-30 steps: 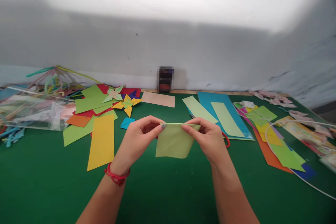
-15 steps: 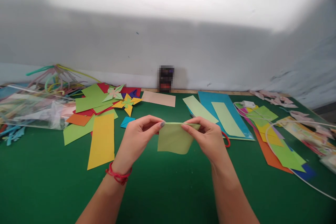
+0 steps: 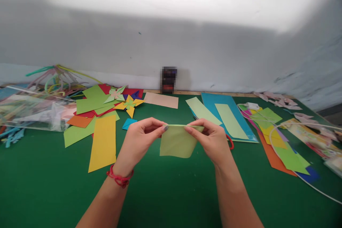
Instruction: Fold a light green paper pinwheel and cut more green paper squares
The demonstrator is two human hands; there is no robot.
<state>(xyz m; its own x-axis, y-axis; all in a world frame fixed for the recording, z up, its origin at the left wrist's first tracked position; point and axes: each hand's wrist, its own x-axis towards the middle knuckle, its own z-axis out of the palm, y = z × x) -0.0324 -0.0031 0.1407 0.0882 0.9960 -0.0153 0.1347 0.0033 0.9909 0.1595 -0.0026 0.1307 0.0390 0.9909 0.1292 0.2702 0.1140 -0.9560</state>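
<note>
A light green sheet of paper (image 3: pixel 177 142) hangs between my two hands above the green tabletop, its upper edge folded over. My left hand (image 3: pixel 145 137) pinches the left end of that folded edge between thumb and fingers. At the right end, my right hand (image 3: pixel 207 139) grips the same edge, thumb in front. Below the fold the sheet droops slightly curved. Beyond my left hand lies a small blue folded paper (image 3: pixel 129 123), partly covered by it. Past my right hand, a red scissor handle (image 3: pixel 230 142) shows, the rest mostly hidden.
Yellow paper (image 3: pixel 103 144), green sheets and folded paper stars (image 3: pixel 129 104) lie left. A plastic bag (image 3: pixel 34 112) sits further left. On the right are a blue sheet (image 3: pixel 217 99) with pale green strips (image 3: pixel 231 121), a white cable (image 3: pixel 317 188) and coloured papers (image 3: pixel 290 158).
Almost nothing differs. Both hands keep their pinch on the green paper, whose hanging lower edge has shifted very slightly.
</note>
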